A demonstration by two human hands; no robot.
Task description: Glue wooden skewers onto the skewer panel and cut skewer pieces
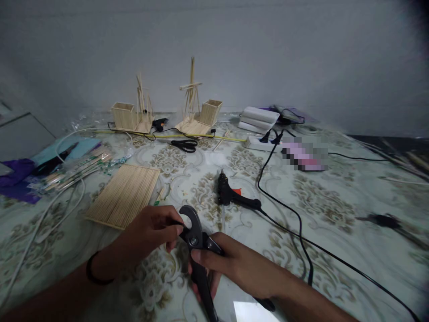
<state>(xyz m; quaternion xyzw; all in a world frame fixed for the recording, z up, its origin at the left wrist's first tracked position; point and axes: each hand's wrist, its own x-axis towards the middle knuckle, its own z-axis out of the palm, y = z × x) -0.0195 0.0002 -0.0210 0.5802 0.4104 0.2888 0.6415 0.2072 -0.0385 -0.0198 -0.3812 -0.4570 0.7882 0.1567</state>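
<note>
A black-handled cutter (193,228) with a curved grey jaw is held over the table's near middle. My right hand (223,259) is wrapped round its handles just below the pivot. At the jaw's left side, my left hand (162,228) pinches the tip of the cutter's dark lower jaw between thumb and fingers. The curved blade stands apart from that lower jaw. Just behind my left hand lies a flat panel of thin wooden sticks (124,194). A black glue gun (231,192) rests on its side beyond the cutter, its nozzle pointing away.
Two stick-built models (132,116) (197,114) stand at the back. Black scissors (185,145) and a yellow measuring strip (228,138) lie before them. Bagged sticks (80,170) are left, a power strip (263,143) is back right, and black cables (291,208) cross the right side.
</note>
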